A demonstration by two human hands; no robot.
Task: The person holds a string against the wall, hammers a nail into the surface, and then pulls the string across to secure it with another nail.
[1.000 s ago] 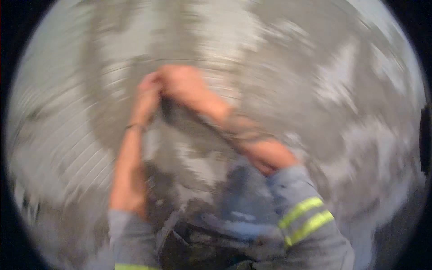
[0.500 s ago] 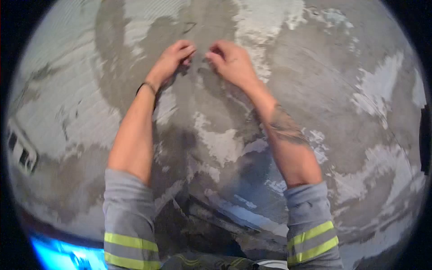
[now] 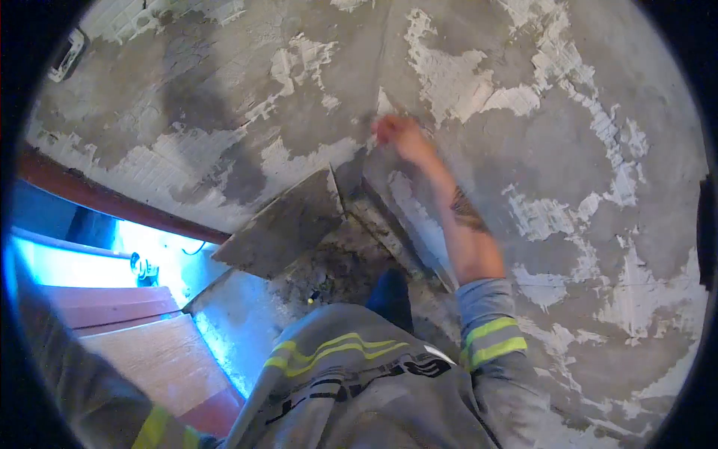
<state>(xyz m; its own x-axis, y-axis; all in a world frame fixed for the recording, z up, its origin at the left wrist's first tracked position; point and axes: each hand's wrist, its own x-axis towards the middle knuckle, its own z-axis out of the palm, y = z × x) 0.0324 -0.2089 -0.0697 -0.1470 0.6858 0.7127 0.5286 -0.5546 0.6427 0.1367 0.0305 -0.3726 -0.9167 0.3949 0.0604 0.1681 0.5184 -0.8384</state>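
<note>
Where the grey rendered wall (image 3: 583,150) fills most of the head view, its coat is patchy: pale bare spots break through the darker cement all over, and a vertical inner corner runs down near the middle. Below that corner a flat grey slab (image 3: 280,224) juts out like a ledge, its top edge meeting the wall, with dark rubble or a gap (image 3: 340,269) under it. At the lower left lie reddish steps (image 3: 149,359) with bright blue light (image 3: 161,258) beside them, and a dark red band (image 3: 112,200) runs along the foot of the wall.

The person's grey jacket with yellow reflective stripes (image 3: 351,374) fills the bottom of the view. Only one hand shows. The right hand (image 3: 396,135) is raised on a bare, tattooed forearm and lies against the wall at the corner, just above the upper edge of the slab. Motion blur hides the fingers, so I cannot tell whether they are spread flat, curled, or pinching anything. The left hand is out of view; just a sleeve with a stripe (image 3: 153,426) shows at the bottom left corner.

Judging from this, the risks are footing and loose material. The stance is over steps and a dark gap, so a slip is possible, and pressing on the flaking coat could break pieces away onto the slab.
</note>
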